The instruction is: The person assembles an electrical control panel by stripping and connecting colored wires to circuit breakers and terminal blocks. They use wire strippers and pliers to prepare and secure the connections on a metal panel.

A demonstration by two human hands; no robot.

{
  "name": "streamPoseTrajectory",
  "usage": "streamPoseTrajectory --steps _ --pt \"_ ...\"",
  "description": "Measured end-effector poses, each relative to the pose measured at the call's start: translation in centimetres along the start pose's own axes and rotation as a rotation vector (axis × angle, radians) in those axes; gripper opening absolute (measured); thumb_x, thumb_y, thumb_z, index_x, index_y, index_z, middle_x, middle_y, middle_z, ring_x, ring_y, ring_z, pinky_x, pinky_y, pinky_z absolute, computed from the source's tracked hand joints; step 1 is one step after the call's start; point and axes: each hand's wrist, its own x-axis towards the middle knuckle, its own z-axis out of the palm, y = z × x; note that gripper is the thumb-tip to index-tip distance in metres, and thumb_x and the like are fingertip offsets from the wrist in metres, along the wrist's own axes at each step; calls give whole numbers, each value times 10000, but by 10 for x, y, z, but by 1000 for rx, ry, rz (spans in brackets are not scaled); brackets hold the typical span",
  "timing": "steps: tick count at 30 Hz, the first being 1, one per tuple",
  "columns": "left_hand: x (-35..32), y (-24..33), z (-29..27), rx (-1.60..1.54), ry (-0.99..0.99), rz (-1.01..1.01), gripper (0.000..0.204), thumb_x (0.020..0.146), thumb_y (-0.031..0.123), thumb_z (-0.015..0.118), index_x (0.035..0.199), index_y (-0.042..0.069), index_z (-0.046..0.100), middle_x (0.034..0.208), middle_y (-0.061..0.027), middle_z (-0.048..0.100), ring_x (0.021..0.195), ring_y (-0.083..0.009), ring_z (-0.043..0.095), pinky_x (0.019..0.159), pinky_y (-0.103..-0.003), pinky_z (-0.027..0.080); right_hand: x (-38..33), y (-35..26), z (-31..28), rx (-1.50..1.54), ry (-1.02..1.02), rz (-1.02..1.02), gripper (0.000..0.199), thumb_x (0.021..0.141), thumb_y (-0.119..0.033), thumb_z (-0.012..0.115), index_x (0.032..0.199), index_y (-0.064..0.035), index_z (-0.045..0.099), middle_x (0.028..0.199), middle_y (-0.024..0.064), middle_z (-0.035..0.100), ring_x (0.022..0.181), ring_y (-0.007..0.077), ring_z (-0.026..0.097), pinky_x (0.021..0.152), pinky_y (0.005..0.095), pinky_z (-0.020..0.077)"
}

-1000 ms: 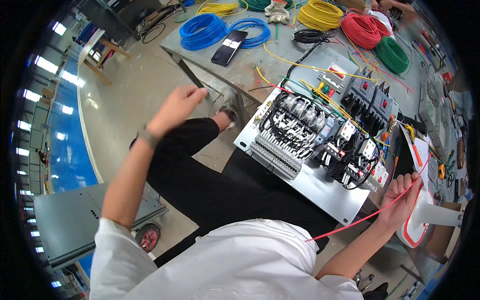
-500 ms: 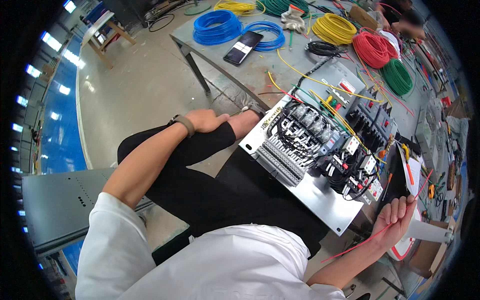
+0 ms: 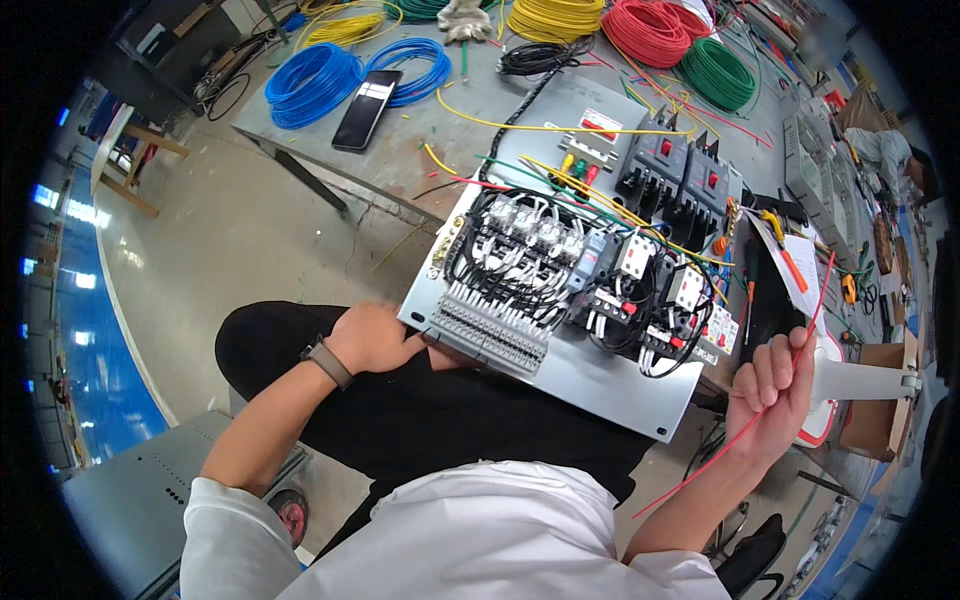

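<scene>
A metal mounting plate (image 3: 612, 393), crowded with wired electrical parts, lies tilted, partly over my lap and partly on the table. Along its near left side runs a grey terminal strip (image 3: 490, 328); breakers, relays and bundled white and black wires fill the rest. To its right, my right hand (image 3: 772, 385) is closed around a thin red wire (image 3: 700, 470), whose two ends stick out above and below the fingers. My left hand (image 3: 372, 338) rests on my knee by the plate's left corner, holding nothing, thumb stretched out toward the plate and the other fingers mostly out of sight.
Coils of blue wire (image 3: 312, 85), yellow wire (image 3: 553, 18), red wire (image 3: 648, 30) and green wire (image 3: 717, 75) lie along the far table. A phone (image 3: 367, 110) sits near the table's left edge. Orange-handled tools and paper (image 3: 800, 262) are at the right, above a cardboard box (image 3: 875, 425).
The view has shifted, so the table and plate appear farther left. My left hand has moved closer to the plate's left corner. The red wire stays in my right hand.
</scene>
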Motion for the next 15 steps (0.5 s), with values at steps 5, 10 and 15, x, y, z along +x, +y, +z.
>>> streamPoseTrajectory --steps 5,10,15 --pt "-22 -9 16 41 262 87 503 894 394 723 1153 -28 634 1122 -201 655 1090 -375 622 980 -468 474 19 3 -1 61 58 35 307 1153 -245 385 1128 -18 591 736 9 487 545 88 413 440 239 366" --pt "-65 28 -28 -157 184 208 280 882 225 748 1047 4 699 1078 -182 654 1045 -382 623 931 -461 506 51 -7 -4 107 5 -16 272 1133 -198 394 1153 9 570 769 32 497 580 107 449 469 259 397" --pt "-77 101 -84 -818 -18 327 103 925 128 731 889 31 729 877 -120 723 822 -312 703 729 -391 559 83 3 12 249 -73 -32 289 1134 -194 394 1186 47 546 820 52 500 625 122 450 505 269 407"
